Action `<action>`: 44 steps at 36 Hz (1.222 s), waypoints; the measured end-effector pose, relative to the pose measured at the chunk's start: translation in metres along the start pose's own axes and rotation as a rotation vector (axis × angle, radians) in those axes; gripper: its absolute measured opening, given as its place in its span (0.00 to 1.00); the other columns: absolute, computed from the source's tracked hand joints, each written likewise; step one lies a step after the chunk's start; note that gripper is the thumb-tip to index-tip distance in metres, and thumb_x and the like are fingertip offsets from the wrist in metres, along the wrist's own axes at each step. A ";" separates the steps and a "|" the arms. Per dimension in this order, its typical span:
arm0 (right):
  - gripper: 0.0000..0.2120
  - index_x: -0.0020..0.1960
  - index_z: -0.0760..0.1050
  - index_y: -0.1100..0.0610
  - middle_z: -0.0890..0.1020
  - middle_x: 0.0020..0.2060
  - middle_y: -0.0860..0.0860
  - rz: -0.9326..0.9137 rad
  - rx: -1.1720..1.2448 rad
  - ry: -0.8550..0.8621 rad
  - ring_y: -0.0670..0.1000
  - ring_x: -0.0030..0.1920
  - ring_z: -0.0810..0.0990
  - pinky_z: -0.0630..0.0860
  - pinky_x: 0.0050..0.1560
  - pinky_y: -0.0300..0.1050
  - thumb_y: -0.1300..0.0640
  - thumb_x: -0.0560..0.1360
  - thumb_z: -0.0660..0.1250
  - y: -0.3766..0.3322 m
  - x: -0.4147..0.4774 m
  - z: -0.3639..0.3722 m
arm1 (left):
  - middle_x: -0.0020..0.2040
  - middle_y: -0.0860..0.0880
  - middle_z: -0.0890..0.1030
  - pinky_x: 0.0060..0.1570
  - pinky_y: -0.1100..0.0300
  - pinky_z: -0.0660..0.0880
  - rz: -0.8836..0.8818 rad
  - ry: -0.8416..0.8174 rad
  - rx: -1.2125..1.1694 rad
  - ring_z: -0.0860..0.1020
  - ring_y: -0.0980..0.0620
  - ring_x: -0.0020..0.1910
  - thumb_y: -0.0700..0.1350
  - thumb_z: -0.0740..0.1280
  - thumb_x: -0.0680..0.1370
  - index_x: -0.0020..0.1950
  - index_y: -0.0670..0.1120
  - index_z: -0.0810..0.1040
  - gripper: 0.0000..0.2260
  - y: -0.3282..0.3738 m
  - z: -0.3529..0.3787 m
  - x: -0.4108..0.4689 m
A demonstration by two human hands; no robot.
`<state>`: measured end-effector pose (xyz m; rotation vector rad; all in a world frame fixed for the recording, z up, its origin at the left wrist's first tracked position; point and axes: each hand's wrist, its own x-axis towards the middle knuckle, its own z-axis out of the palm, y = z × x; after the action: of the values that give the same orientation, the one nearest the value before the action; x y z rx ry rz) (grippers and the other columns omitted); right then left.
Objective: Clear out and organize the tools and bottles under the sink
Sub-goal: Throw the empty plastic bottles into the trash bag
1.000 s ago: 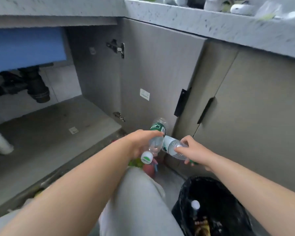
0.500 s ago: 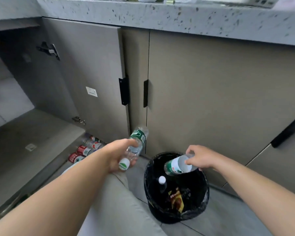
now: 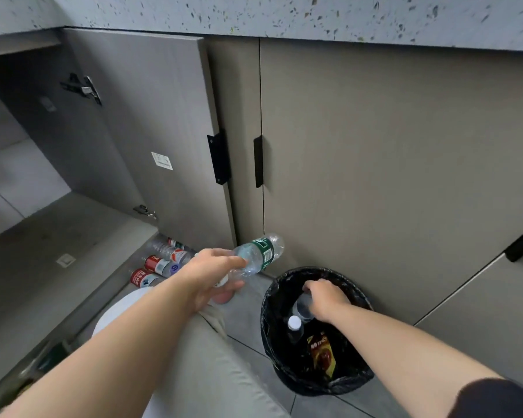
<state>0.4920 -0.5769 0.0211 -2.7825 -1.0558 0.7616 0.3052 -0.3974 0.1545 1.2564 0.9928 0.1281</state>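
Left hand [image 3: 212, 274] grips a clear green-labelled bottle [image 3: 263, 251], seemingly empty.

Both bare forearms stretch forward from the bottom edge. The left hand [image 3: 215, 276] is the higher one, back of the hand up, with thumb and fingers [image 3: 233, 260] curled round the neck end of a green-labelled bottle [image 3: 261, 251]. The right hand [image 3: 325, 300] sits lower and further right, wrist bent downward and knuckles up, gripping the end of a clear bottle [image 3: 302, 307] (its fingertips are hidden). A dark sleeve [image 3: 495, 399] covers the right upper arm.
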 end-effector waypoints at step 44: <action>0.07 0.42 0.74 0.47 0.77 0.40 0.46 -0.401 0.296 0.465 0.46 0.40 0.76 0.74 0.42 0.46 0.52 0.68 0.72 -0.047 -0.080 -0.148 | 0.48 0.57 0.80 0.48 0.65 0.77 0.720 0.071 0.621 0.80 0.62 0.44 0.45 0.72 0.76 0.57 0.55 0.79 0.11 -0.004 0.020 0.000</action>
<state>0.4825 -0.5764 0.1958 -2.2316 -1.2202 0.1866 0.3173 -0.4135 0.1501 2.1609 0.6056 0.4478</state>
